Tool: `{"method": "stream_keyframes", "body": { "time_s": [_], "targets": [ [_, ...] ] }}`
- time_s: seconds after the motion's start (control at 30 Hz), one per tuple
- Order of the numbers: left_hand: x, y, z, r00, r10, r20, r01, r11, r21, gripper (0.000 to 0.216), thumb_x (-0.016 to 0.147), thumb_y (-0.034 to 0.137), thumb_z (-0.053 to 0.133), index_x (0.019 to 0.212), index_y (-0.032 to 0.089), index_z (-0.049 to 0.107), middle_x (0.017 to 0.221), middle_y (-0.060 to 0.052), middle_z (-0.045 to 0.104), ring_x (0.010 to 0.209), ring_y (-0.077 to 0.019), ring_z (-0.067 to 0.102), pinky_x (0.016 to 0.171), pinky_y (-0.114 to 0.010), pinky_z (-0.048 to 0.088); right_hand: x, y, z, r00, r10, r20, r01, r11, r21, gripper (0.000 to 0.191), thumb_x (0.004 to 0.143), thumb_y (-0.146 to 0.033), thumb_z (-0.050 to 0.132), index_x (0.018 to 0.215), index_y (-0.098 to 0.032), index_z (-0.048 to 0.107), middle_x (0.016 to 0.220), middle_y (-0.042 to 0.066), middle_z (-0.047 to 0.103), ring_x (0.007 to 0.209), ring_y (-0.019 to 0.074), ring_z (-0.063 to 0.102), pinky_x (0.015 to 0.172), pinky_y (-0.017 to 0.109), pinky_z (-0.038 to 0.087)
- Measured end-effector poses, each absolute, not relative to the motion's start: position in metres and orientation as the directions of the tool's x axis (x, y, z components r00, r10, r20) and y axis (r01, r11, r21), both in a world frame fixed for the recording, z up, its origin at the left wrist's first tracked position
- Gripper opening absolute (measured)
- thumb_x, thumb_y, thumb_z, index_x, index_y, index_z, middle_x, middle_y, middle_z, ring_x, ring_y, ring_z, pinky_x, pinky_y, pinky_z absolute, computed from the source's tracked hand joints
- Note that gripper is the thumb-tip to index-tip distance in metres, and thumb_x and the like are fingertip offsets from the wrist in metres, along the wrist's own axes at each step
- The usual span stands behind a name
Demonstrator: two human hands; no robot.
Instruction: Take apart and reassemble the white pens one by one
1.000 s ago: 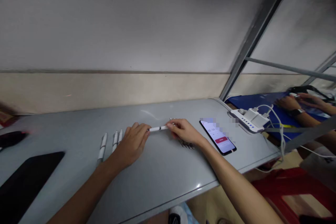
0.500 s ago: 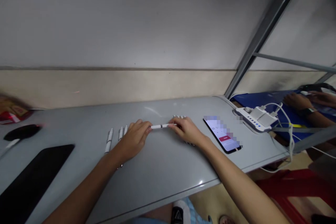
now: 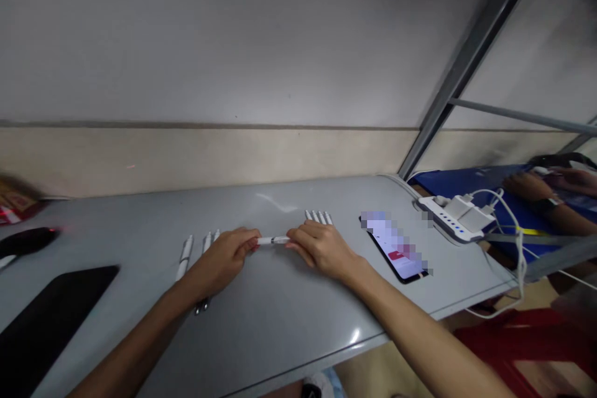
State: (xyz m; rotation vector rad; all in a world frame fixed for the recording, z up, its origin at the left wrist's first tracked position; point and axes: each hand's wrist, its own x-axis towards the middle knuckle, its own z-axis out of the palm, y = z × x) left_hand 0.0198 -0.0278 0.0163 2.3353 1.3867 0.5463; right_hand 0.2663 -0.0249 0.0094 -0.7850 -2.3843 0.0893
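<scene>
Person grips one white pen (image 3: 265,240) level between both hands, just above or on the counter (image 3: 280,336); contact can't be told. Left hand (image 3: 228,258) pinches one end, thumb and fingers closed; right hand (image 3: 324,249) pinches the other the same way. Middle stays bare, dark band showing; end-to-end hold probably lets the two hands steady it or work against each other.

Left pens (image 3: 185,255): one apart, two side by side, left forearm and hand hiding parts of them. Right pens (image 3: 318,217): tight row, tops showing just past the right hand, rest covered. Rows on either side look like deliberate sorting, likely keeping the middle free for handling and both groups within reach.

Phone (image 3: 396,249) lies face up right of the right hand, screen lit, probably angled for viewing. Power strip (image 3: 450,221) sits beyond it, near the counter edge, plugs in, presumably out of the hands' way. Black pad (image 3: 60,311) far left, well apart.
</scene>
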Motion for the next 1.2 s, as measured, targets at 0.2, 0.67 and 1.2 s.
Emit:
{"method": "stream_keyframes", "body": {
  "time_s": [0.2, 0.67, 1.2],
  "targets": [
    [0.029, -0.035, 0.020, 0.447, 0.860, 0.246, 0.724, -0.509, 0.465, 0.027, 0.096, 0.034, 0.035, 0.095, 0.022, 0.059, 0.087, -0.001, 0.061, 0.080, -0.0157, 0.057, 0.075, -0.028, 0.043, 0.254, -0.020, 0.012, -0.302, 0.903, 0.305, 0.029, 0.328, -0.944, 0.022, 0.082, -0.039, 0.066, 0.089, -0.018, 0.068, 0.071, 0.001, 0.060, 0.061, 0.0117, 0.050, 0.058, 0.025, 0.038],
    [-0.001, -0.019, 0.020, 0.173, 0.928, 0.330, 0.984, -0.177, -0.018, 0.030, 0.092, 0.036, 0.041, 0.106, 0.018, 0.060, 0.108, -0.012, 0.062, 0.102, -0.0312, 0.052, 0.079, -0.045, 0.043, 0.244, 0.017, 0.037, -0.426, 0.902, 0.070, -0.604, -0.226, -0.764, 0.025, 0.092, -0.034, 0.051, 0.116, -0.034, 0.044, 0.059, -0.009, 0.027, 0.044, 0.0063, 0.012, 0.040, 0.018, 0.007],
    [0.004, -0.022, 0.019, 0.081, 0.986, 0.147, 0.994, -0.069, -0.086, 0.031, 0.089, 0.036, 0.039, 0.103, 0.018, 0.060, 0.104, -0.013, 0.066, 0.101, -0.0353, 0.052, 0.076, -0.046, 0.043, 0.248, 0.019, 0.025, -0.473, 0.880, 0.039, -0.492, -0.228, -0.840, 0.020, 0.093, -0.038, 0.048, 0.113, -0.033, 0.044, 0.059, -0.008, 0.026, 0.044, 0.0068, 0.010, 0.040, 0.020, 0.006]
  ]
}}
